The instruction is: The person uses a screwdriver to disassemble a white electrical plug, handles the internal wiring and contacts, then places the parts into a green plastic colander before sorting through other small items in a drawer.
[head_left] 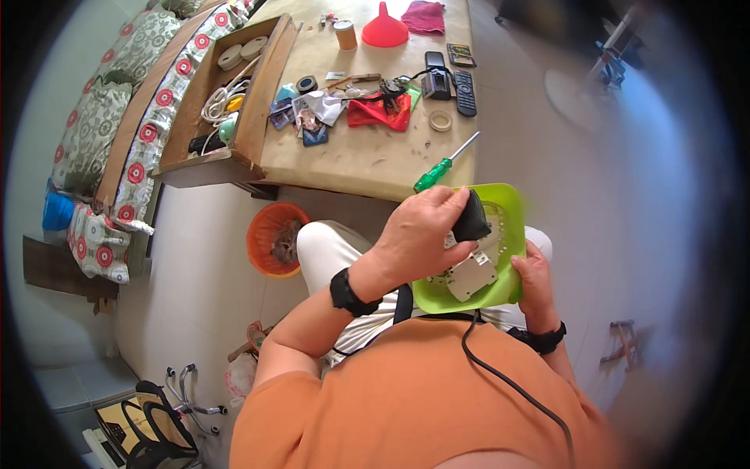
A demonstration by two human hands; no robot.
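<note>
My left hand (422,234) is closed around a small black block-shaped object (472,219) and holds it over a lime-green plastic tray (512,227). What the black object is, I cannot make out. On the tray's right side, my right hand (535,280) grips the rim. Inside the tray lie white flat plastic pieces (472,277) and many small bits. The tray rests over my lap. Just beyond it, a screwdriver (445,164) with a green handle lies near the table's front edge.
The table (351,164) carries a remote control (465,94), a tape roll (440,120), a red cloth-like pouch (379,112) and a red funnel (384,30). A wooden drawer (226,168) with cables sits at its left. An orange bin (262,242) stands on the floor beside my leg.
</note>
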